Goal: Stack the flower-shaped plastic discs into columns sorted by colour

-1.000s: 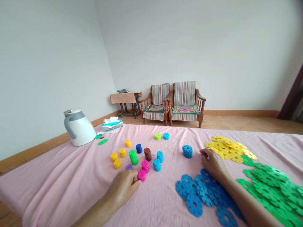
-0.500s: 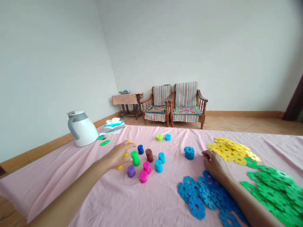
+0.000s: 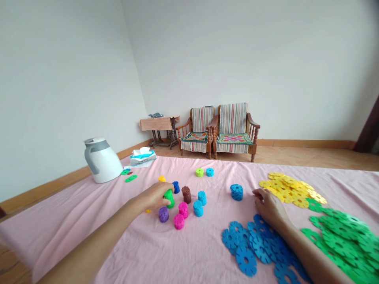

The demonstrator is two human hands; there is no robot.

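Note:
My left hand (image 3: 155, 196) has its thumb and fingers closed around the stack of green notched discs (image 3: 169, 198), which stands on the cloth. Beside it are a purple stack (image 3: 164, 214), a dark blue stack (image 3: 175, 187), a brown stack (image 3: 186, 194), pink stacks (image 3: 183, 210) and light blue stacks (image 3: 198, 208). Some yellow discs (image 3: 162, 178) show partly behind the left hand. My right hand (image 3: 270, 206) rests on the cloth with loosely bent fingers, holding nothing. It lies between a blue stack (image 3: 236, 192) and the yellow disc pile (image 3: 288, 188), above loose blue discs (image 3: 245, 244).
A green disc pile (image 3: 346, 236) covers the right side of the pink cloth (image 3: 133, 252). Lime (image 3: 199, 172) and light blue (image 3: 210, 172) stacks stand farther back. A white jug (image 3: 103, 161) and a tissue box (image 3: 143, 157) are at the left; chairs (image 3: 233, 130) stand beyond.
My left hand has moved slightly right and its fingers have closed on the green stack. A yellow piece behind it shows more. My right hand stays put.

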